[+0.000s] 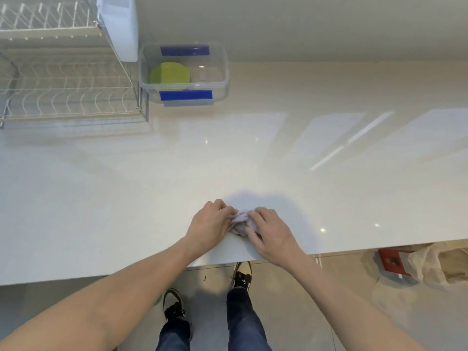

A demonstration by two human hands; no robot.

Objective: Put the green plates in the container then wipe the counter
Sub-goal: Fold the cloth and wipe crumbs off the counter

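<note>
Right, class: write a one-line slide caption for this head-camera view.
Green plates in the container; both hands bunch a cloth on the counter.

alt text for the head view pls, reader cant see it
Seen from above, the left hand and right hand bunch a pale cloth near the front edge of a white counter. At the back, green plates sit in a clear container beside an empty wire rack.

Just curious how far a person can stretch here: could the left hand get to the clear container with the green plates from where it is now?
Probably yes. The counter between the left hand and the container is bare, but that hand would first have to release the cloth.
</note>
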